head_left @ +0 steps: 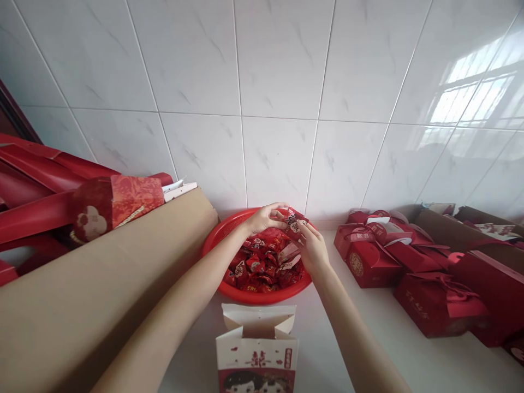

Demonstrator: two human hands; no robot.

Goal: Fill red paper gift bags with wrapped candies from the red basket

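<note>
Over the back of a red plastic basket (262, 299), my two hands meet at a red wrapped candy (293, 222). My left hand (266, 218) has its fingers curled against the candy's left side. On the other side, my right hand (314, 248) pinches it between thumb and fingers. Many red candies in printed wrappers (262, 265) lie heaped in the basket below. Nearer to me stands an open paper gift box (257, 355), white and red with a cartoon couple on its front; its top flaps are spread.
A large cardboard box (123, 273) on the left holds red packaging (49, 169). Several red gift boxes with ribbons (376, 256) stand at right, before another cardboard box (446, 229). A tiled wall (278, 153) rises behind the basket.
</note>
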